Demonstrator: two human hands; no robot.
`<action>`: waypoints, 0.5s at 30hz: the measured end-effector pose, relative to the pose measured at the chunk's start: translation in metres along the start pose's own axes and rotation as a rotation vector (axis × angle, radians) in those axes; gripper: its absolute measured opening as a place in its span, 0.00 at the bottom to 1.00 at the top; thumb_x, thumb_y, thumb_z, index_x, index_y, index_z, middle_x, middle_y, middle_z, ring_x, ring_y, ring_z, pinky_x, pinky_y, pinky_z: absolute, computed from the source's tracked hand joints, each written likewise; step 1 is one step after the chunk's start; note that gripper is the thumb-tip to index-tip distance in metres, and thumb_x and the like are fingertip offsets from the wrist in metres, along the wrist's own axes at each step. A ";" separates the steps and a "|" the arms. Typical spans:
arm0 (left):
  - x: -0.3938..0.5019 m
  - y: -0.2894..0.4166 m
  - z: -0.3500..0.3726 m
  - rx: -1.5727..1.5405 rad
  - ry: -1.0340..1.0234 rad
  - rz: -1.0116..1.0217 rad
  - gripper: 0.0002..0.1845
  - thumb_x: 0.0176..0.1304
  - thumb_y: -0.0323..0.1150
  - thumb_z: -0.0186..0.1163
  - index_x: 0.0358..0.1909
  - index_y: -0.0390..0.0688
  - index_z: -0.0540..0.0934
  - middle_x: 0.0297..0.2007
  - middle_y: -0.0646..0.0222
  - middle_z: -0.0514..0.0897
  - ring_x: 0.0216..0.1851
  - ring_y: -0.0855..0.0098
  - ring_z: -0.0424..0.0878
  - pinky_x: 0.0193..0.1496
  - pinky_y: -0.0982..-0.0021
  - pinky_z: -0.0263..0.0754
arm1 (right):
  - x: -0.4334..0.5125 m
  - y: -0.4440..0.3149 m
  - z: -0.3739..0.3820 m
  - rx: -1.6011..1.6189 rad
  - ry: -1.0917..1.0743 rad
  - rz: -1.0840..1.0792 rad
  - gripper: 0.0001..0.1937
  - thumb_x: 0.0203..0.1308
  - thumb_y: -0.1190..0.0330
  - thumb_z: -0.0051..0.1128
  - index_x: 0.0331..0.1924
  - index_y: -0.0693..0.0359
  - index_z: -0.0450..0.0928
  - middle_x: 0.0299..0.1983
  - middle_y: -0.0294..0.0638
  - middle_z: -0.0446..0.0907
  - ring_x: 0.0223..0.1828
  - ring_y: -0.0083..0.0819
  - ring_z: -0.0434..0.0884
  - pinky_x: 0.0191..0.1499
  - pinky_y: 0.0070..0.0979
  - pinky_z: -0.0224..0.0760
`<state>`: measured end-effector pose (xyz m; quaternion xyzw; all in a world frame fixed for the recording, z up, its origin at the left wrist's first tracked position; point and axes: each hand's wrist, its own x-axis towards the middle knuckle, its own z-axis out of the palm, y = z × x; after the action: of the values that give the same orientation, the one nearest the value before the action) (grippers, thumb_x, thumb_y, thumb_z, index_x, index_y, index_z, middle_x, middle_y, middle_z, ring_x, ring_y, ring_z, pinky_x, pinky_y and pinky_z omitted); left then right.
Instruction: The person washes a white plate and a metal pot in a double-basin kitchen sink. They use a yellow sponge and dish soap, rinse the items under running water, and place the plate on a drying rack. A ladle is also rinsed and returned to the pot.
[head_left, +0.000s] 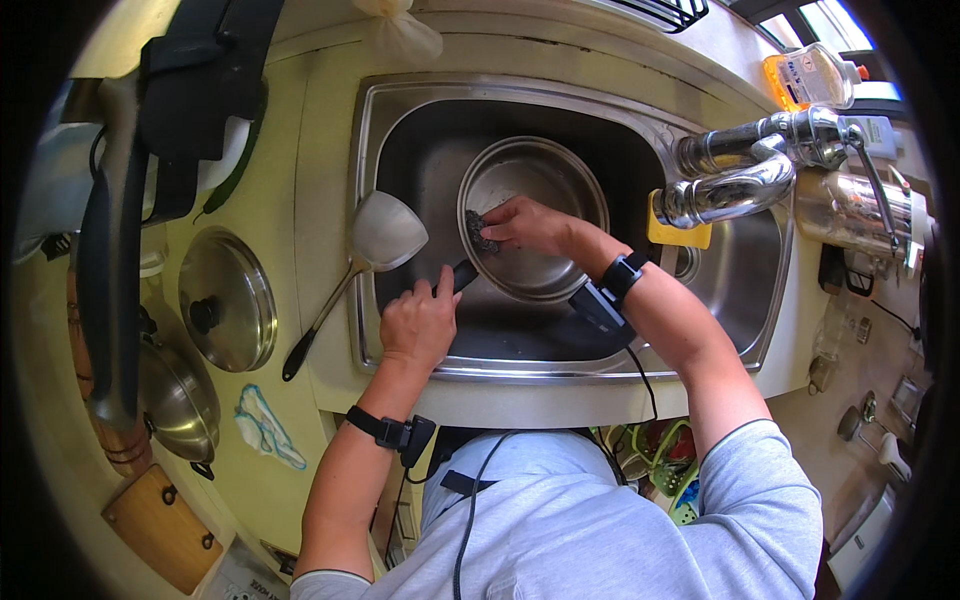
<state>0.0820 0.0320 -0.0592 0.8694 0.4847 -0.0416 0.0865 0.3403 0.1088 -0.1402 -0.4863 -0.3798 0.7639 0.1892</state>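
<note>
A round stainless steel pan (551, 259) sits in the steel sink (420, 150), its inside facing up. My left hand (420, 322) grips the pan's black handle (466, 276) at the lower left, the index finger stretched along it. Inside the pan, my right hand (521, 225) pinches a grey metal scouring pad (476, 225) against the left wall. A wok spatula (386, 232) lies across the sink's left rim, its blade over the basin and its dark-tipped handle on the counter.
Right of the basin stand a chrome faucet (731, 195) and a yellow sponge (686, 232). Behind it is a bottle of orange liquid (810, 79). A steel lid (229, 300), a crumpled cloth (266, 427) and a wok (176, 397) are on the left. A cable hangs from my right wrist.
</note>
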 end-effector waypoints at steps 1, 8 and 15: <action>0.000 0.000 0.000 -0.004 -0.006 0.007 0.23 0.68 0.47 0.65 0.60 0.50 0.82 0.30 0.63 0.82 0.27 0.59 0.86 0.31 0.61 0.81 | -0.001 -0.002 -0.003 -0.008 -0.058 0.014 0.14 0.70 0.67 0.65 0.47 0.73 0.85 0.39 0.41 0.87 0.39 0.28 0.86 0.40 0.27 0.79; 0.003 0.002 -0.002 0.020 -0.016 0.009 0.22 0.66 0.45 0.66 0.59 0.48 0.83 0.30 0.62 0.83 0.28 0.59 0.86 0.31 0.61 0.82 | 0.007 -0.017 -0.006 -0.013 -0.089 0.053 0.10 0.66 0.67 0.68 0.38 0.67 0.88 0.32 0.39 0.87 0.32 0.24 0.82 0.37 0.22 0.72; 0.004 0.002 0.000 0.038 -0.019 0.002 0.22 0.67 0.45 0.66 0.59 0.49 0.83 0.30 0.62 0.83 0.27 0.59 0.86 0.30 0.61 0.81 | -0.010 -0.007 0.009 -0.369 0.007 -0.010 0.15 0.55 0.59 0.78 0.32 0.65 0.90 0.25 0.34 0.84 0.28 0.24 0.78 0.34 0.27 0.70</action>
<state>0.0860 0.0341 -0.0592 0.8708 0.4823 -0.0589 0.0747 0.3364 0.1029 -0.1265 -0.5135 -0.5152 0.6786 0.1017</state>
